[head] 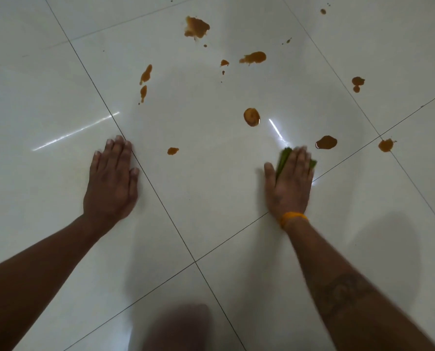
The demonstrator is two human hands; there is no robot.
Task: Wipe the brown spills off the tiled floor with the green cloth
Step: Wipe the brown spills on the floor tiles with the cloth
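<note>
Green cloth (283, 159) is pressed flat to the floor (211, 198) under straight right hand (291, 183) fingers (300, 158); left hand (111, 181) is braced flat, nothing held. Nearest brown spill (325, 142) could be smeared wider if dragged; many spills remain.

Green cloth (284, 158) mostly under hand (291, 183)

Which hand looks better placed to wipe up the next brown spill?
The right hand. It already presses the green cloth flat on the tiled floor, and a brown spill lies just past its fingertips. The left hand rests flat on the floor with no cloth.
</note>
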